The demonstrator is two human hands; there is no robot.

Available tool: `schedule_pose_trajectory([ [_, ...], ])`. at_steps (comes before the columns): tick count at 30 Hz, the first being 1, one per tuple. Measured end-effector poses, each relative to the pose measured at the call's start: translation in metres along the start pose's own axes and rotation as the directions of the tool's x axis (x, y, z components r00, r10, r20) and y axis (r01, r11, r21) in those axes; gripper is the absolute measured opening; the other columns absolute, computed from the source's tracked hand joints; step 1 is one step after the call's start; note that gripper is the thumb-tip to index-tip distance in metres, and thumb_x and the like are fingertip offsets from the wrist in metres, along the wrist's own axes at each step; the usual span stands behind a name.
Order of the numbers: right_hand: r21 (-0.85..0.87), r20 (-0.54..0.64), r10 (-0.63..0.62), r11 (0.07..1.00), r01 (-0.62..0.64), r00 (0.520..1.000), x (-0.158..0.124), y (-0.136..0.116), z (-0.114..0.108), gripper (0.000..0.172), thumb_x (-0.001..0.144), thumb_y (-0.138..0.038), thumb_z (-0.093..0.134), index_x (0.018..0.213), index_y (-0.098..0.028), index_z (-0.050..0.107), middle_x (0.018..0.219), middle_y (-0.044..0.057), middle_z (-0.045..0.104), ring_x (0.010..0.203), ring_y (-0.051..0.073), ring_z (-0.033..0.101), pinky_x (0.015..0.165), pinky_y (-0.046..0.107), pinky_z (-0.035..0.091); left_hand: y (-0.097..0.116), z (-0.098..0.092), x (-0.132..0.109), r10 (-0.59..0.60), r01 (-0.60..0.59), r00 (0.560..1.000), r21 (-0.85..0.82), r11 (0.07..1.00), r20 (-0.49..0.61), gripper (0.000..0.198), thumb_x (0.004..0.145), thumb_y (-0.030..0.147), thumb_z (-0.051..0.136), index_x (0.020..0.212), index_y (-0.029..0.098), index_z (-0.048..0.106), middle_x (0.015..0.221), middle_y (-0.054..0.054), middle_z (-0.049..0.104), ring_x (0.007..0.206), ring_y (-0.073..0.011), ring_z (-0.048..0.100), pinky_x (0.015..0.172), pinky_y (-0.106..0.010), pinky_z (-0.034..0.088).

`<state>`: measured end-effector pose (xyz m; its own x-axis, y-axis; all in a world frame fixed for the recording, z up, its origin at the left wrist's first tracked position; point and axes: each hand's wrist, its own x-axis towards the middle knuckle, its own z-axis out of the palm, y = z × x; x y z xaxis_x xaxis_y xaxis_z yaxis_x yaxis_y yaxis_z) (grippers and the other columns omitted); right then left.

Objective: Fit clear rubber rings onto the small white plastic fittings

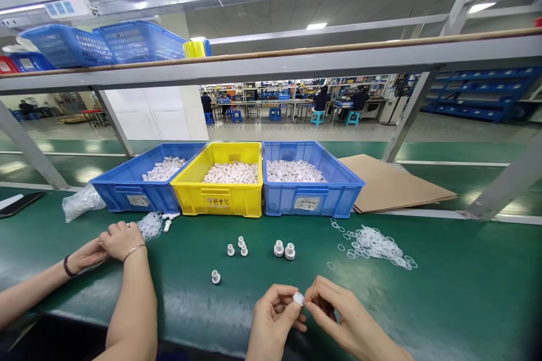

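Observation:
Near the front edge of the green table, my left hand (276,320) pinches a white plastic fitting (298,298) between thumb and fingers. My right hand (339,311) is closed, its fingertips at the fitting's right side; whatever lies between them is too small to make out. Just beyond my hands stand two larger white fittings (284,249). Several smaller white fittings (243,247) stand further left, and one more (215,277) sits closer to the front. A loose pile of thin translucent rings (376,246) lies to the right, with a single ring (331,265) apart from it.
Blue bin (313,206), yellow bin (217,210) and another blue bin (122,203) hold white parts along the back. A co-worker's hands (121,242) are beside rings (151,227) at left. Cardboard sheets (392,183) lie back right. A shelf (271,67) spans overhead.

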<state>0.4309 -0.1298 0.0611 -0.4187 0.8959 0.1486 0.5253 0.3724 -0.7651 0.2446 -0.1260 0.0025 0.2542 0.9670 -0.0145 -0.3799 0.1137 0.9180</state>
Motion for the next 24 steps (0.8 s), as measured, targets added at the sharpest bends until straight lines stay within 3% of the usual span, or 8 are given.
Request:
schedule_pose_trajectory([
  [5,-0.018,-0.043,0.047,0.999,-0.048,0.998,0.001,0.010,-0.001,0.036,0.106,-0.049,0.044,0.086,-0.025,0.060,0.084,0.000,0.056,0.072,0.017,0.052,0.062,0.030,0.034,0.004,-0.003,0.002,-0.014,0.015,1.000,-0.066,0.998,0.019,0.050,0.083,0.052,0.081,0.098,0.009,0.063,0.085,-0.012,0.070,0.074,-0.0193,0.069,0.067,-0.029,0.061],
  [9,0.119,-0.063,0.092,0.989,-0.084,0.994,0.004,0.004,-0.003,0.031,0.104,-0.051,0.051,0.091,-0.026,0.064,0.084,-0.001,0.060,0.074,0.017,0.053,0.066,0.028,0.037,0.001,-0.003,0.002,-0.021,0.030,0.997,-0.122,0.992,0.078,0.047,0.086,0.051,0.079,0.099,0.010,0.058,0.087,-0.012,0.070,0.072,-0.0185,0.070,0.065,-0.028,0.061],
  [13,0.293,0.043,0.127,0.947,-0.135,0.991,0.009,-0.005,-0.001,0.035,0.101,-0.056,0.055,0.094,-0.024,0.067,0.082,-0.001,0.063,0.073,0.016,0.054,0.065,0.027,0.038,-0.005,0.001,0.001,-0.019,0.059,0.986,-0.242,0.968,0.165,0.046,0.087,0.049,0.079,0.100,0.013,0.052,0.082,-0.008,0.069,0.069,-0.0166,0.069,0.062,-0.025,0.059],
  [16,0.316,0.116,0.155,0.931,-0.184,0.981,0.009,0.002,0.001,0.037,0.099,-0.059,0.054,0.095,-0.024,0.066,0.080,-0.001,0.063,0.070,0.016,0.051,0.063,0.027,0.036,0.006,-0.005,0.003,-0.011,0.052,0.984,-0.229,0.972,0.176,0.048,0.086,0.051,0.079,0.098,0.015,0.049,0.084,-0.010,0.070,0.066,-0.0157,0.067,0.058,-0.024,0.056],
  [18,0.221,0.114,0.171,0.956,-0.193,0.979,0.007,0.012,0.002,0.037,0.101,-0.059,0.051,0.096,-0.025,0.065,0.082,-0.001,0.061,0.071,0.016,0.050,0.064,0.027,0.035,0.028,-0.018,0.005,0.029,-0.021,0.995,-0.093,0.995,0.091,0.045,0.086,0.050,0.078,0.097,0.015,0.052,0.085,-0.009,0.069,0.067,-0.0153,0.065,0.060,-0.024,0.054],
  [20,0.138,0.123,0.192,0.968,-0.208,0.974,0.003,0.023,0.002,0.039,0.102,-0.060,0.046,0.096,-0.026,0.064,0.083,-0.001,0.059,0.073,0.017,0.049,0.065,0.028,0.034,0.057,-0.040,0.010,0.161,-0.144,0.984,0.195,0.970,-0.071,0.036,0.089,0.046,0.075,0.097,0.016,0.058,0.088,-0.007,0.069,0.076,-0.0161,0.064,0.069,-0.026,0.054],
  [22,0.127,0.162,0.225,0.961,-0.246,0.961,-0.001,0.031,0.001,0.043,0.103,-0.063,0.041,0.096,-0.026,0.063,0.083,0.000,0.056,0.073,0.017,0.048,0.064,0.028,0.034,0.087,-0.067,0.015,0.349,-0.197,0.918,0.548,0.813,-0.188,0.023,0.094,0.040,0.067,0.098,0.018,0.065,0.093,-0.005,0.068,0.087,-0.0175,0.065,0.081,-0.028,0.052],
  [24,0.144,0.186,0.252,0.949,-0.280,0.950,-0.004,0.037,0.001,0.048,0.101,-0.067,0.039,0.096,-0.026,0.062,0.083,0.000,0.055,0.071,0.018,0.047,0.064,0.028,0.035,0.108,-0.096,0.022,0.442,-0.125,0.873,0.782,0.610,-0.206,0.018,0.100,0.033,0.056,0.099,0.020,0.067,0.100,-0.005,0.068,0.092,-0.0187,0.066,0.087,-0.029,0.050],
])
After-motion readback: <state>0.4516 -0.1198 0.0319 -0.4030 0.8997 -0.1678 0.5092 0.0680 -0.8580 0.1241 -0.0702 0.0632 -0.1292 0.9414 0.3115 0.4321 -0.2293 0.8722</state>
